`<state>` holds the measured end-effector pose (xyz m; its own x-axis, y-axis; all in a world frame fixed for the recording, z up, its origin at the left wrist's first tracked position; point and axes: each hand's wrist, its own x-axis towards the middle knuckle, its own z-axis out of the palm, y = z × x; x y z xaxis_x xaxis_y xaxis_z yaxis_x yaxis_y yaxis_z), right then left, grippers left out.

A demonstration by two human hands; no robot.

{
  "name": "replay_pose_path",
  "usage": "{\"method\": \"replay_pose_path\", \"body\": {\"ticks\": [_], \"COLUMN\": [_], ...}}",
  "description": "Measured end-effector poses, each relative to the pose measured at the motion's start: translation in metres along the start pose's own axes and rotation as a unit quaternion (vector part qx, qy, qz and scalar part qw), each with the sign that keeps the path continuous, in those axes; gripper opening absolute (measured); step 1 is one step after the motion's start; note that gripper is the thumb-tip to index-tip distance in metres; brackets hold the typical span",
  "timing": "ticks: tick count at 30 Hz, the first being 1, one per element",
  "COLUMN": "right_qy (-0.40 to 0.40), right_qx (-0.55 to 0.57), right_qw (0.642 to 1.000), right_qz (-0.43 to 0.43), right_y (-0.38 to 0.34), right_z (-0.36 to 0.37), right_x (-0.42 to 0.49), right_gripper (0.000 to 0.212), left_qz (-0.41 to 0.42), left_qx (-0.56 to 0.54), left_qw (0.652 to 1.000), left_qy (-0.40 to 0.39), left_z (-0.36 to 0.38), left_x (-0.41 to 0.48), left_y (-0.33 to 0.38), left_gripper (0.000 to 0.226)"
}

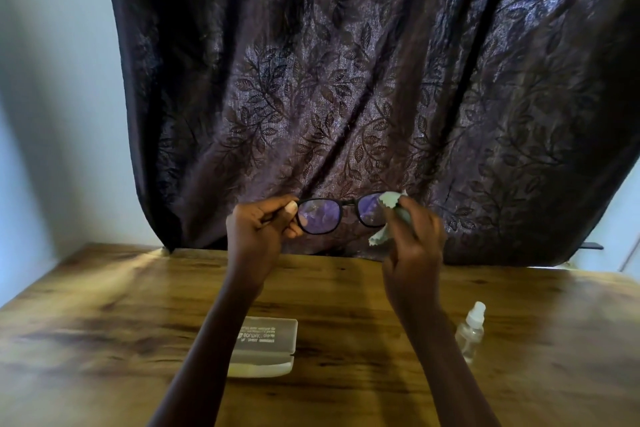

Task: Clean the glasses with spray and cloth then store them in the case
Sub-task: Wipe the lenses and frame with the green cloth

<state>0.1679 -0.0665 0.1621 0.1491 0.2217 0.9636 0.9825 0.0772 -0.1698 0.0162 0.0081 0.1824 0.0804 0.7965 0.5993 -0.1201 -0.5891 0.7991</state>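
From my remote seat I see the black-rimmed glasses with purple-tinted lenses point(318, 217) held up in the air above the far edge of the table, in front of the curtain. The left hand point(258, 230) pinches the frame at its left end, by the hinge, with thumb and curled fingers. The right hand point(412, 236) is closed on the small pale-green cleaning cloth point(389, 201), which is pressed against the right lens, with a corner hanging free below. I judge this to be the wiping step. To do it well I would keep the left-hand pinch on the rim and off the glass, fold the cloth over both faces of the lens, rub lightly in small circles, then swap ends for the other lens. Too much force at the bridge could twist the frame. The grey rectangular plastic case point(266, 347) lies near me on the brown wood-grain table point(104, 322), and its lid appears to be down, so it will need opening later. The clear spray bottle with a white cap point(471, 333) stands upright to its right, well apart. Behind hangs a dark purple curtain with a leaf pattern point(346, 62) against a pale blue wall point(52, 80).
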Motion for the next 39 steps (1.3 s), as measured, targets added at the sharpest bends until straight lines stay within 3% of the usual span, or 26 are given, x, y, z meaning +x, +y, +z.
{"method": "replay_pose_path", "body": {"ticks": [8,15,21,25,32,39], "right_qy": [-0.037,-0.006,-0.02,-0.039,-0.001,-0.037], "right_qx": [0.003,0.001,-0.001,-0.01,-0.007,0.002], "right_qw": [0.998,1.0,0.999,0.998,1.0,0.998], "right_qz": [-0.06,0.005,-0.044,-0.039,0.016,-0.042], "right_y": [-0.008,0.003,-0.012,-0.002,0.0,-0.009], "right_z": [0.0,-0.003,0.001,-0.004,-0.003,0.0], "right_x": [-0.021,-0.006,-0.017,-0.03,-0.002,-0.029], "right_gripper": [0.04,0.042,0.039,0.039,0.041,0.044], "left_qz": [-0.012,-0.012,-0.002,-0.01,-0.003,0.011], "left_qx": [-0.017,-0.003,-0.001,-0.001,-0.015,-0.003], "left_qw": [1.0,1.0,1.0,1.0,1.0,1.0], "left_qy": [0.009,0.004,-0.005,0.007,0.001,-0.004], "left_z": [-0.003,-0.004,-0.001,-0.003,0.005,0.005], "left_x": [-0.002,-0.002,-0.003,-0.003,-0.002,0.0], "left_y": [0.001,0.001,0.004,0.001,0.002,-0.001], "left_gripper": [0.02,0.02,0.048,0.037,0.023,0.021]}}
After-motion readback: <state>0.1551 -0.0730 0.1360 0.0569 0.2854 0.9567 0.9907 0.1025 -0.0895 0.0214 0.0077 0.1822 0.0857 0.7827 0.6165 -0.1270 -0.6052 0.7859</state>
